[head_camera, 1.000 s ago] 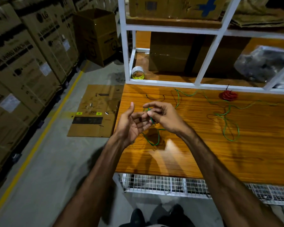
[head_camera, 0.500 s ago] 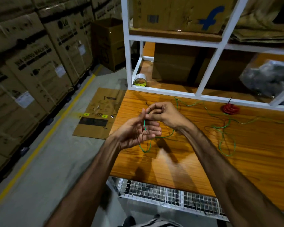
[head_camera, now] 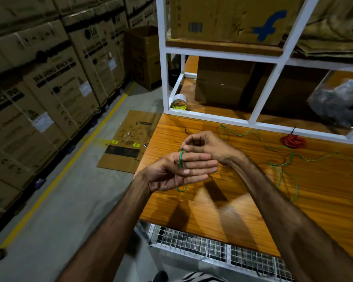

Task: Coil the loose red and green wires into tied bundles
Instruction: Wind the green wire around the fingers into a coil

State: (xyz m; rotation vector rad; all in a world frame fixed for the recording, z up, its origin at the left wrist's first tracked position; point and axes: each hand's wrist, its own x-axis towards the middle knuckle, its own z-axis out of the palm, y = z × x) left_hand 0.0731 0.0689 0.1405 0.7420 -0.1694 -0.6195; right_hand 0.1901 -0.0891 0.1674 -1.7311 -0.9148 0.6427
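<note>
The stacked brown cardboard cartons [head_camera: 49, 84] printed with washing-machine lettering stand well to the left of the orange wooden worktop [head_camera: 222, 210], across a strip of grey floor. A white metal shelf frame [head_camera: 218, 117] rises along the worktop's far edge, with a brown cardboard box bearing a blue letter mark [head_camera: 232, 19] on its upper level. A flattened sheet of brown cardboard [head_camera: 128, 143] lies on the floor just beside the worktop's left edge. A white wire-mesh panel [head_camera: 212, 249] hangs under the worktop's near edge.

Over the left part of the worktop I hold my left hand [head_camera: 175, 171] flat, fingers straight and pressed together, and the thin green wire [head_camera: 281, 165] loops round them. My right hand [head_camera: 206, 145] sits just beyond it, fingertips curled and pinching the wire where it crosses my left forefinger. From there the rest of the wire trails loose across the middle and right of the worktop in slack curves.

A coiled red wire bundle [head_camera: 292, 141] lies near the worktop's far edge, right of my hands and close to the frame. A white roll of tape with a yellow core [head_camera: 179, 102] stands inside the frame, past the worktop's far left corner.
</note>
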